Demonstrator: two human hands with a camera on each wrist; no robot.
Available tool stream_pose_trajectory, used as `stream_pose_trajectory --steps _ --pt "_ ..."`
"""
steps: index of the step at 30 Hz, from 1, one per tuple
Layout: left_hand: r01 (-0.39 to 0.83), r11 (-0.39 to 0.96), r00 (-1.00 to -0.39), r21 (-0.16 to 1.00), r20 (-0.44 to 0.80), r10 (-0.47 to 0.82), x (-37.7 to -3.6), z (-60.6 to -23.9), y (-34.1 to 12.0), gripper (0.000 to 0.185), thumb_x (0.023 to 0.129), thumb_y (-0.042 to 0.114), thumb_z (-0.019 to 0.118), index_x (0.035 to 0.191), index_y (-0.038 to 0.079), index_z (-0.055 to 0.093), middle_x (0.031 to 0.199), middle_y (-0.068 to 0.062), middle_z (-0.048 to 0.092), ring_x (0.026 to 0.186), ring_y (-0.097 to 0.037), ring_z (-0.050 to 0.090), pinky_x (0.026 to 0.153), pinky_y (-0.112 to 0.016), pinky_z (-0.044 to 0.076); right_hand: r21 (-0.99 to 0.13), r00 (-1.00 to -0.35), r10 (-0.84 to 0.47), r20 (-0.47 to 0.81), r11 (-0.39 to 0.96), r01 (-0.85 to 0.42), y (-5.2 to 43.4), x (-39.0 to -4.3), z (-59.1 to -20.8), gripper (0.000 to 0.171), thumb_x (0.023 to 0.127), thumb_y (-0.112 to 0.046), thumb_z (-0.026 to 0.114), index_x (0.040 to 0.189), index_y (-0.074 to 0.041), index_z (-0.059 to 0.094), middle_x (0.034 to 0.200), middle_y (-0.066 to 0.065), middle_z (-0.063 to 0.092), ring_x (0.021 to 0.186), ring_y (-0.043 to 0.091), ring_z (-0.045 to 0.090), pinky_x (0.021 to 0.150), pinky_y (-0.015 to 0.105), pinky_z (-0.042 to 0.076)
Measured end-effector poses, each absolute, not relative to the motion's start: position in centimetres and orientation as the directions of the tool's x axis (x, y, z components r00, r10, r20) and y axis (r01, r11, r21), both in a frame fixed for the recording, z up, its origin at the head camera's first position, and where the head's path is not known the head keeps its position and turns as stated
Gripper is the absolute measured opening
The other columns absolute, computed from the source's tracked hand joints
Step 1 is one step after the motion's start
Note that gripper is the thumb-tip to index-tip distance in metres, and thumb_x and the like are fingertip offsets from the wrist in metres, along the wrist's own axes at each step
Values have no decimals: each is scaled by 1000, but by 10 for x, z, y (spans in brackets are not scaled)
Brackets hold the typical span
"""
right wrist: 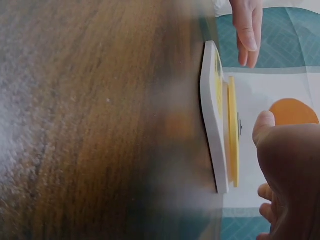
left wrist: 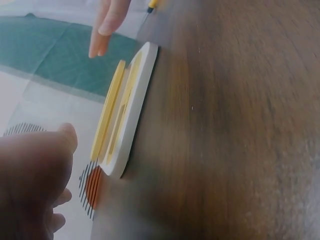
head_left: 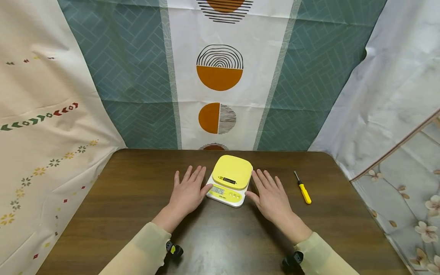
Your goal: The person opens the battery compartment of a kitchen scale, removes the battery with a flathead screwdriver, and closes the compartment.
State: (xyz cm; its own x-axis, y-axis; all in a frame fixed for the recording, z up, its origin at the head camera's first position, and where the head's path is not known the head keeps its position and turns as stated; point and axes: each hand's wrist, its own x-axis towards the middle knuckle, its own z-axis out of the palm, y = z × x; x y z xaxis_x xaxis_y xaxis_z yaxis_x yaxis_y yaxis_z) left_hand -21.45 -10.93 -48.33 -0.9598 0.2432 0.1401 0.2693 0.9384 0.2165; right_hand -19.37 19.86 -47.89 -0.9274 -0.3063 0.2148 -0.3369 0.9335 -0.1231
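A yellow and white digital kitchen scale [head_left: 232, 172] sits on the table, turned slightly, its small display lit with digits too small to read surely. My left hand [head_left: 188, 191] is at its left side, fingers straight and thumb spread toward the display. On the other side, my right hand [head_left: 271, 194] is held the same way, palm down. Both wrist views show the scale [left wrist: 127, 115] lying flat, with a gap between it and each hand; neither the left hand [left wrist: 35, 170] nor the right hand [right wrist: 290, 170] holds anything.
A screwdriver [head_left: 303, 188] with a yellow handle lies to the right of my right hand. The dark wooden table [head_left: 137, 183] ends at a patterned cloth [head_left: 220, 126] behind it. More cloths hang at the left and right sides.
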Motion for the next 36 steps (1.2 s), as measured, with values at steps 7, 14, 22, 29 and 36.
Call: stream_pose_trajectory --steps 7,14,22,29,36 --pt "268 936 -960 230 145 239 -216 -483 -107 78 112 60 56 173 14 39 174 -11 43 164 -42 31 127 -77 15 -143 -934 -308 180 932 -334 197 -195 -481 87 108 -57 66 173 -7 37 175 19 39 163 43 31 129 68 23" --pt "270 934 -961 233 132 245 -217 -485 -105 78 113 60 54 173 13 38 173 -12 44 164 -42 31 126 -77 16 -140 -936 -307 172 933 -332 197 -194 -484 86 108 -58 65 172 -7 37 174 20 40 162 43 33 129 67 24" --pt "283 923 -959 261 107 264 -217 -488 -101 78 113 59 55 173 13 38 173 -11 44 164 -41 30 126 -78 15 -146 -947 -299 116 938 -314 195 -194 -487 88 109 -60 62 173 -6 35 175 20 39 164 43 31 129 68 23" --pt "271 925 -963 266 75 260 -220 -492 -97 78 113 60 54 174 14 37 174 -9 43 165 -40 29 127 -77 13 -160 -951 -297 85 938 -307 192 -192 -487 87 110 -59 61 173 -6 34 174 21 38 163 44 30 129 67 23" --pt "269 922 -963 278 63 262 -224 -494 -95 78 113 59 55 174 15 36 173 -8 45 164 -39 31 126 -77 14 -179 -954 -294 53 937 -299 191 -194 -487 89 109 -60 61 175 -8 31 175 19 39 164 42 29 131 67 20"
